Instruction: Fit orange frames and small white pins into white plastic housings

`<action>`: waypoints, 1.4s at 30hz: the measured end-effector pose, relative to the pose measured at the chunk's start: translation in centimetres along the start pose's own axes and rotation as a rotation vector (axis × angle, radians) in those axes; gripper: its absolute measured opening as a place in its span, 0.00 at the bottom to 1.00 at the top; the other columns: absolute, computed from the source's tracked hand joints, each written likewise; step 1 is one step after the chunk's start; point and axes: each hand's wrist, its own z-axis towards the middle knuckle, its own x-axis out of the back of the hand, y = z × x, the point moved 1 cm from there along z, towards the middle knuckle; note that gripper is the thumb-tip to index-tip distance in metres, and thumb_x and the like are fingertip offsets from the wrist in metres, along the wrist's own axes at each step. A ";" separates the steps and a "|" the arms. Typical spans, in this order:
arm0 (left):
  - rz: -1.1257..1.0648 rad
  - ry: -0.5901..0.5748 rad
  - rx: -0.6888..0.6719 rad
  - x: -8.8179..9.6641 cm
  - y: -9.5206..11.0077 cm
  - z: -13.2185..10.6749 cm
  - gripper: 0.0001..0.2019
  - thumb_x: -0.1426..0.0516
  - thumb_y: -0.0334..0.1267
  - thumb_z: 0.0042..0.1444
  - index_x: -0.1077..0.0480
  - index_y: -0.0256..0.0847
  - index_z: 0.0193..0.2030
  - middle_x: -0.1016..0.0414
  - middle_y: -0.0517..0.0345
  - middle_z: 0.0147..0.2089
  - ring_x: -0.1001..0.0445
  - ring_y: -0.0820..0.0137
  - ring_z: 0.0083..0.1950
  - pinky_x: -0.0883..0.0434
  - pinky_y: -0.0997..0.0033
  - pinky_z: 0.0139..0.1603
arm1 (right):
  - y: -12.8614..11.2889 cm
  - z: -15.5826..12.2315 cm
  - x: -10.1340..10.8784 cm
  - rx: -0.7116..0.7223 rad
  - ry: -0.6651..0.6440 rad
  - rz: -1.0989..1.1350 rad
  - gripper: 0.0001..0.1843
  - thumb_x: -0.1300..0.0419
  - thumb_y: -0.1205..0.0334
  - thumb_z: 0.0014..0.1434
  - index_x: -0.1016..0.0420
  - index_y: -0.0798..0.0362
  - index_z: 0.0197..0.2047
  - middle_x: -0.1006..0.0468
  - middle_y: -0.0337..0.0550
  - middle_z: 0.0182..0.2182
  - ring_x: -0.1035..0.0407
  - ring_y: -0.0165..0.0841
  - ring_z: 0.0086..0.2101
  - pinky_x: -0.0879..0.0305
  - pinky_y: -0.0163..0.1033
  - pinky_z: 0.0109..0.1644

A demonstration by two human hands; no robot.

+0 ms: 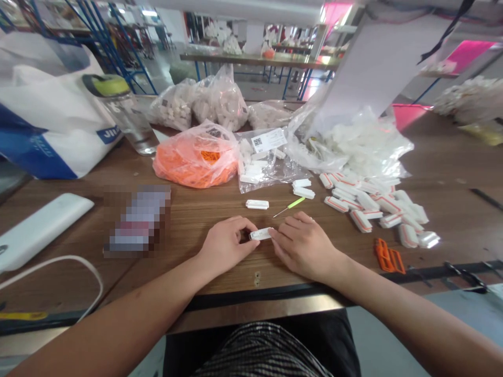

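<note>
Between my two hands, just above or on the brown table, is a small white plastic case [260, 234]. My left hand [228, 242] pinches its left end between thumb and fingers. The fingers of my right hand [303, 245] close on its right end. Just beyond lies a similar white case [257, 204] with red marks. A thin pick with a yellow-green handle [295, 203] rests on the wood past my right hand. Two plain white pieces [303, 192] lie behind the pick.
Many white cases with orange strips [367, 201] are heaped at right, near loose orange frames [388, 256]. Behind stand a bag of orange parts [192, 162], clear bags of white parts [220, 102] and a water bottle [128, 118]. A blurred phone-like object [137, 220] and white device [43, 228] lie left.
</note>
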 end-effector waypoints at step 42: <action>0.037 -0.013 -0.014 0.1 -0.2 0.1 0.05 0.39 0.37 0.50 0.25 0.44 0.35 0.34 0.65 0.25 0.37 0.75 0.25 0.39 0.73 0.29 | 10.4 -3.0 2.5 -0.726 -0.433 0.158 0.07 0.42 0.63 0.51 0.23 0.51 0.28 0.20 0.40 0.26 0.27 0.35 0.29 0.36 0.38 0.33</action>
